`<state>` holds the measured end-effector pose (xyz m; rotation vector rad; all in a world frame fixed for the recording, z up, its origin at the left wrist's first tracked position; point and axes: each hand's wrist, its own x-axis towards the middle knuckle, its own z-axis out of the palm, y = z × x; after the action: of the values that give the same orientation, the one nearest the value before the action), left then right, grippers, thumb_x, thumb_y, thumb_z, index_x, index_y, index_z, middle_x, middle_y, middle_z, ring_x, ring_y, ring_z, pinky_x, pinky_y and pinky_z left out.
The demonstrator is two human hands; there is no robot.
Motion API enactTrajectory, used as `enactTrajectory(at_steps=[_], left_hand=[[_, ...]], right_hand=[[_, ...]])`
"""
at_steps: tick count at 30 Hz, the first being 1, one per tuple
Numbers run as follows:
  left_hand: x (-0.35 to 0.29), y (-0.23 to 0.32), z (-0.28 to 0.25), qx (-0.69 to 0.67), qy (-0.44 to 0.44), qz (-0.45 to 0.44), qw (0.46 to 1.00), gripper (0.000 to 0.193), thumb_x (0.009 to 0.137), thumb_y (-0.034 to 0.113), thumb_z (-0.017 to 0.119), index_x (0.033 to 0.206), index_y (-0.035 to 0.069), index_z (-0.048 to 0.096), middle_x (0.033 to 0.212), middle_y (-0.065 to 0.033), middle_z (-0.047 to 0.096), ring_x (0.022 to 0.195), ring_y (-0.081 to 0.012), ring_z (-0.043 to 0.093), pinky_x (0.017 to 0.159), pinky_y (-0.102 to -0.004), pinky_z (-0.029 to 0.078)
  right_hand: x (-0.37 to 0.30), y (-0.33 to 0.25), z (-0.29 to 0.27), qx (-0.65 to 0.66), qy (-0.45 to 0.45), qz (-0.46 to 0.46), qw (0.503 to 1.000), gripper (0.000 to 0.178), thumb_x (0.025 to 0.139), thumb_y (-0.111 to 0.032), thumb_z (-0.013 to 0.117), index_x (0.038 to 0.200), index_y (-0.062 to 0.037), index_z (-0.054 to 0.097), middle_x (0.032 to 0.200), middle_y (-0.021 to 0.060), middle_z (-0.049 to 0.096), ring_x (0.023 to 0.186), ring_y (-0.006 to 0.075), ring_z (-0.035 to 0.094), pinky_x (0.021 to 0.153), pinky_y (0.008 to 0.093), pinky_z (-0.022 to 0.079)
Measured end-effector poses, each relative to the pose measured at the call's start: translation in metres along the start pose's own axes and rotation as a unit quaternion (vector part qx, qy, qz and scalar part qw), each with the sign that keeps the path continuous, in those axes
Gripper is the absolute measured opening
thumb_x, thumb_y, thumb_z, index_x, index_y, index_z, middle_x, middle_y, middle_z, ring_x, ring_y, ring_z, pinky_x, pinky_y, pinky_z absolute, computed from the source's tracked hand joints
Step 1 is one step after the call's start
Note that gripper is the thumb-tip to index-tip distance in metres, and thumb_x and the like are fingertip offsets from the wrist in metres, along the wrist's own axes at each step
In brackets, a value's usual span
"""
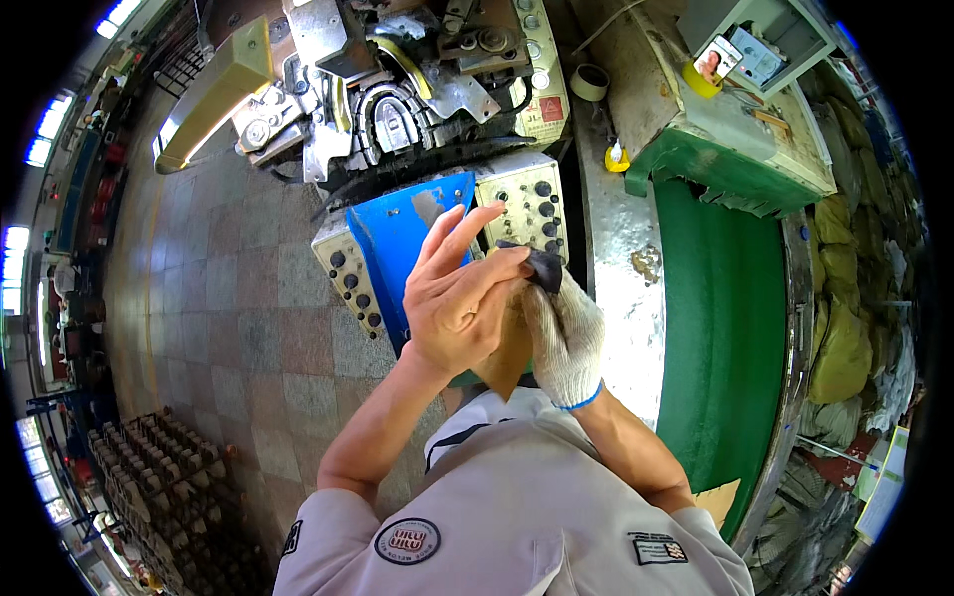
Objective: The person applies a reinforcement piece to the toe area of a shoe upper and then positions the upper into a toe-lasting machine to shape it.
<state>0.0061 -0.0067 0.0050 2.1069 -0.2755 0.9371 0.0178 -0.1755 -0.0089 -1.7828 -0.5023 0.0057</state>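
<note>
Both my hands meet in front of my chest at a limp brown piece (510, 350) with a dark flap (543, 268) at its upper end; it looks like a shoe upper. My bare left hand (457, 298) pinches the dark flap at its fingertips, while two of its fingers stand raised and apart. A white knitted glove with a blue cuff covers my right hand (569, 336), which is closed around the piece from the right. The brown part hangs between my hands, partly hidden by them.
Ahead stands a machine with a horseshoe-shaped metal form (395, 121), a blue cover (397, 233) and knobbed panels (524, 211). A yellow lamp (221, 94) juts out at its left. Rightward are a metal ledge (629, 298), a green belt (711, 368) and a propped phone (717, 60). A rack (159, 467) stands lower left.
</note>
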Motion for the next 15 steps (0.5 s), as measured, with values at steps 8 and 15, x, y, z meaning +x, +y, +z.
enactTrajectory(at_steps=[8,15], left_hand=[[-0.004,0.008,0.005,0.044,0.002,0.025,0.999,0.038,0.078,-0.006,0.075,0.114,0.003,0.077,0.093,-0.0045,0.081,0.128,-0.032,0.07,0.113,-0.0556,0.048],[-0.004,0.006,0.012,0.057,0.043,0.026,0.997,0.038,0.08,-0.008,0.073,0.118,-0.002,0.073,0.089,-0.0074,0.082,0.121,-0.0348,0.073,0.105,-0.0515,0.053]], right_hand=[[0.002,0.018,-0.001,-0.109,0.01,-0.108,0.988,0.046,0.097,0.004,0.064,0.142,0.0071,0.062,0.136,0.0287,0.069,0.126,0.0444,0.069,0.106,0.043,0.056],[0.006,0.027,0.004,-0.147,0.031,-0.126,0.981,0.049,0.093,0.001,0.066,0.141,0.0091,0.062,0.14,0.0297,0.067,0.121,0.0442,0.07,0.103,0.0442,0.058]])
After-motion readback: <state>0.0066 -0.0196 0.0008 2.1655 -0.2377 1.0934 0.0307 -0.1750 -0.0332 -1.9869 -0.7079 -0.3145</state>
